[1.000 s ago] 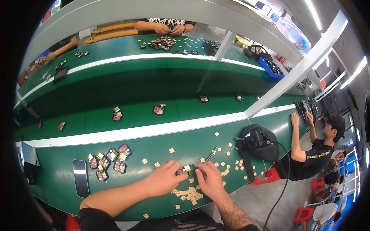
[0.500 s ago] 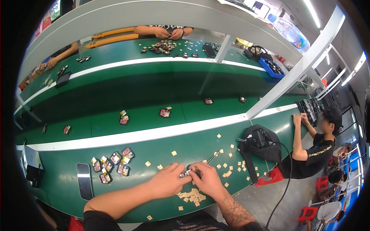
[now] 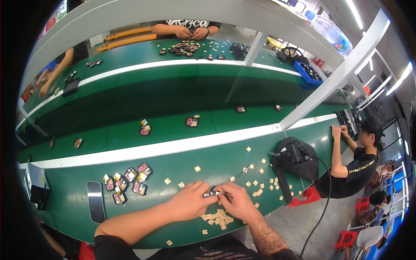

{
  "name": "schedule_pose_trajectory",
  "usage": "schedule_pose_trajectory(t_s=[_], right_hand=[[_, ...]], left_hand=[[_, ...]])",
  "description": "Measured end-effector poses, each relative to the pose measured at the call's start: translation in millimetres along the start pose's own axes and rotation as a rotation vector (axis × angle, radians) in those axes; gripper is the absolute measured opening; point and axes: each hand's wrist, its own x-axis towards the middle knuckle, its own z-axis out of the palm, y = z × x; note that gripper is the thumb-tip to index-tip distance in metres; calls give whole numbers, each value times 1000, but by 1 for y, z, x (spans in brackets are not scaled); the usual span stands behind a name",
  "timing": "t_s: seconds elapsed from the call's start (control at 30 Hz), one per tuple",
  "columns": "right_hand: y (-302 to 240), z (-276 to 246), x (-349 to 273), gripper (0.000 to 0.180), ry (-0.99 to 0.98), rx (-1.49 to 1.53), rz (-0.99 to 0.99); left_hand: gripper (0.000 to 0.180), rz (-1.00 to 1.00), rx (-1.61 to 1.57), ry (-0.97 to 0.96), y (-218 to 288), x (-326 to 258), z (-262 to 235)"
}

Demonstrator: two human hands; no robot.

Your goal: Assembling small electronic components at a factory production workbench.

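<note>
A small black electronic part (image 3: pixel 209 194) with a silvery face sits in the fingers of my left hand (image 3: pixel 190 201), which is closed on it. My right hand (image 3: pixel 238 203) is pinched close beside that part, with a thin dark tip showing between its fingers. Beyond the right knuckles extend slim metal tweezers (image 3: pixel 242 173), apparently held in that hand; the fingers hide their grip. Just under both hands lies a heap of small beige squares (image 3: pixel 220 219). Similar squares are scattered around the tweezers and farther right.
Left of my hands are a smartphone (image 3: pixel 95 201) and a cluster of small black modules (image 3: pixel 131 174) with yellow tabs. A black bag (image 3: pixel 294 158) with a cable lies to the right. A white rail (image 3: pixel 156 147) borders the green belt. Other people work across and at right.
My right fingers have shifted slightly, exposing more of the part's silvery face. The view has tilted a little. Across the bench, another person's arm at far left has moved.
</note>
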Motion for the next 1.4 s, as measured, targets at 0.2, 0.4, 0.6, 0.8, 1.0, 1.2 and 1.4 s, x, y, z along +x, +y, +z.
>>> schedule_pose_trajectory(t_s=[0.2,0.4,0.6,0.8,1.0,1.2,1.4], right_hand=[[-4,-8,-6,23,-72,-34,3],[1,-12,-12,26,-54,-5,18],[3,-17,-13,28,-63,-38,4],[0,-16,-12,26,-53,-189,-66],[-9,-8,-5,25,-76,-320,-121],[-4,0,-10,26,-56,-391,-167],[5,6,-10,26,-7,-343,-199]], left_hand=[[40,14,32,-40,0,-2,-1],[32,-8,-29,23,-1,-2,0],[31,9,31,14,-4,-4,-2],[33,33,35,16,-7,-3,0],[31,30,110,2,-5,-7,0],[30,89,199,14,-7,-6,-1],[29,72,183,-18,-6,-6,-3]])
